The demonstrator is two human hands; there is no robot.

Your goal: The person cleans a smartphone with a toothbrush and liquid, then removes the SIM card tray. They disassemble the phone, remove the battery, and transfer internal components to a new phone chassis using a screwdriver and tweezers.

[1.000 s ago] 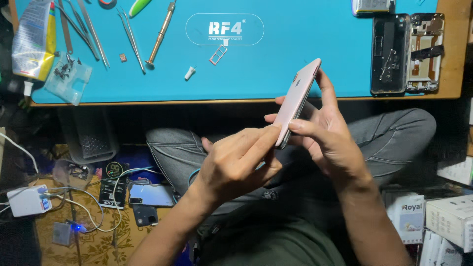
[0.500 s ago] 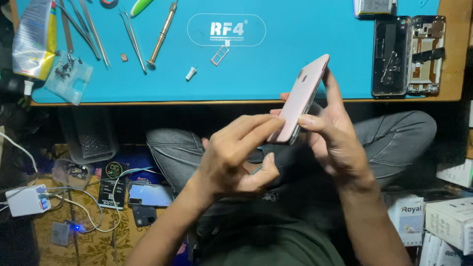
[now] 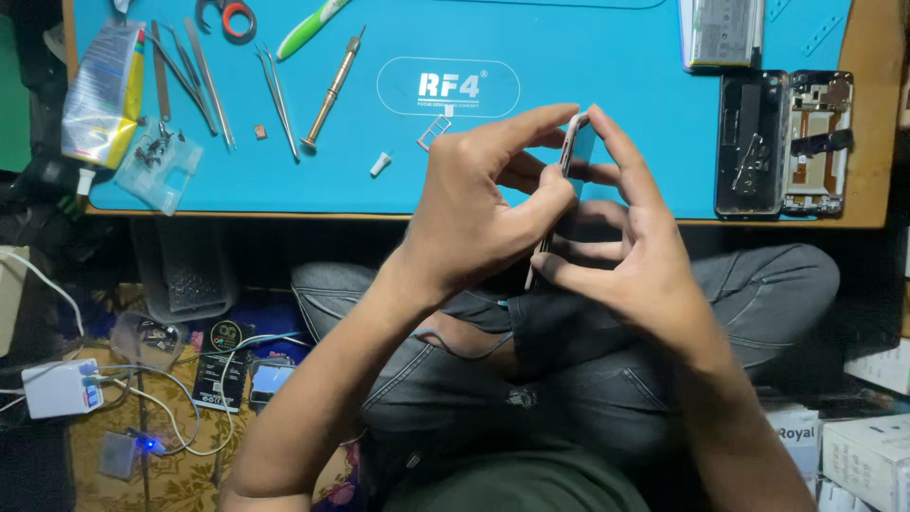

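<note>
A slim pink-gold phone (image 3: pixel 568 152) stands edge-on to me between both hands, over the front edge of the blue work mat (image 3: pixel 588 57). My left hand (image 3: pixel 483 209) wraps its left side, with thumb and fingers pinching the upper edge. My right hand (image 3: pixel 630 251) props it from the right, index finger on the top corner and thumb lower down. Most of the phone's body is hidden by my fingers. A small metal card tray (image 3: pixel 434 131) and a tiny white piece (image 3: pixel 379 164) lie on the mat just left of my hands.
On the mat lie a brass-handled screwdriver (image 3: pixel 332 90), tweezers (image 3: pixel 275 85), a glue tube (image 3: pixel 104 95) and a bag of screws (image 3: pixel 156 166) at left. An opened phone body (image 3: pixel 754 142) with its board frame (image 3: pixel 820 142) sits at right. A white charger (image 3: pixel 62 389) with cables is on the floor.
Both hands have lifted the phone up toward the mat and turned it edge-on. My left hand shifted from the phone's lower end to grip its upper side.
</note>
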